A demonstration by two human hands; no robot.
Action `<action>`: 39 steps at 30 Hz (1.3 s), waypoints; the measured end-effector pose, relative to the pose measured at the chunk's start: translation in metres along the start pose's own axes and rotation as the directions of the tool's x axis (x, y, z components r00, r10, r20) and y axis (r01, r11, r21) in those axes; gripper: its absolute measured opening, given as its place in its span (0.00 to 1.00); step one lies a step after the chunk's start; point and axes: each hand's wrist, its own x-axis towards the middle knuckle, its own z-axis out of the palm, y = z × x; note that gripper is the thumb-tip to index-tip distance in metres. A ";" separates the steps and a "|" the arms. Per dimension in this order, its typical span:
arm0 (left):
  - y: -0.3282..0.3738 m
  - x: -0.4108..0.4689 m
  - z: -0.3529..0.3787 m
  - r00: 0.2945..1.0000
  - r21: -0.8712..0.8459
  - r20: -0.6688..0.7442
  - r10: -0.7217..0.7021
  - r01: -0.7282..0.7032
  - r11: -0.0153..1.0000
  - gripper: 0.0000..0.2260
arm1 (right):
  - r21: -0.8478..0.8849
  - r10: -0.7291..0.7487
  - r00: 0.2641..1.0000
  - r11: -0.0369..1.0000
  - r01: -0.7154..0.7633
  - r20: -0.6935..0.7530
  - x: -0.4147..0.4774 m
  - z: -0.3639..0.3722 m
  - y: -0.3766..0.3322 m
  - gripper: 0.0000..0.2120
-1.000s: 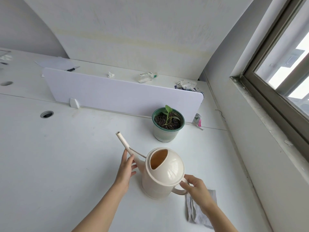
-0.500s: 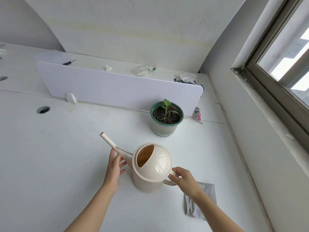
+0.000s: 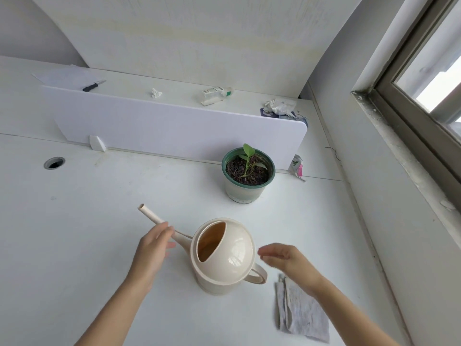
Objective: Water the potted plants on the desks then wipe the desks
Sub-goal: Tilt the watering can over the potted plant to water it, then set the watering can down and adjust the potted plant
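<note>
**Can on the worktop, pot behind it**

The cream watering can (image 3: 225, 258) stands upright on the white worktop (image 3: 74, 221), spout pointing up and left. The left hand (image 3: 153, 248) is curled loosely round the spout, fingers touching it. The right hand (image 3: 287, 259) hovers spread beside the handle, clear of it and a little blurred. Under that wrist a grey cloth (image 3: 303, 318) lies crumpled flat. Past the can, with bare worktop between, sits the potted plant (image 3: 248, 174), close against a white divider (image 3: 174, 128). A small wrapper (image 3: 296, 167) lies just right of the pot. Beyond the divider: a knife (image 3: 93, 85), a tipped bottle (image 3: 215, 94), crumpled paper (image 3: 156, 92). A cable hole (image 3: 54, 163) opens far left.
</note>
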 end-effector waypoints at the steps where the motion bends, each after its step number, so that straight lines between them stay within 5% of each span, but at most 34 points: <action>1: 0.011 -0.002 0.002 0.999 -0.026 -0.004 0.045 -0.045 0.999 0.11 | 0.046 -0.010 0.999 0.999 0.012 -0.048 0.005 -0.008 -0.006 0.09; 6: 0.049 0.028 0.039 0.990 -0.043 0.045 0.133 -0.131 0.990 0.13 | 0.217 -0.040 0.960 0.971 0.103 -0.277 0.047 -0.043 -0.040 0.12; 10: 0.061 0.085 0.081 0.980 0.175 0.150 0.132 -0.157 0.972 0.20 | 0.330 0.020 0.913 0.936 0.126 -0.407 0.085 -0.060 -0.055 0.16; 14: 0.071 0.125 0.115 0.951 0.218 0.304 0.057 -0.128 0.968 0.26 | 0.392 0.056 0.915 0.913 0.115 -0.400 0.116 -0.057 -0.062 0.19; 23: 0.077 0.144 0.148 0.925 -0.035 0.377 0.055 -0.045 0.998 0.24 | 0.537 0.067 0.908 0.823 0.184 -0.413 0.132 -0.039 -0.061 0.23; 32: 0.073 0.121 0.146 0.880 0.010 0.474 -0.005 0.000 1.000 0.27 | 0.544 0.089 0.927 0.828 0.133 -0.363 0.150 -0.057 -0.073 0.28; 39: 0.075 0.161 0.131 0.938 0.073 0.340 -0.066 0.044 0.996 0.30 | 0.498 0.107 0.894 0.856 0.140 -0.434 0.126 -0.029 -0.060 0.26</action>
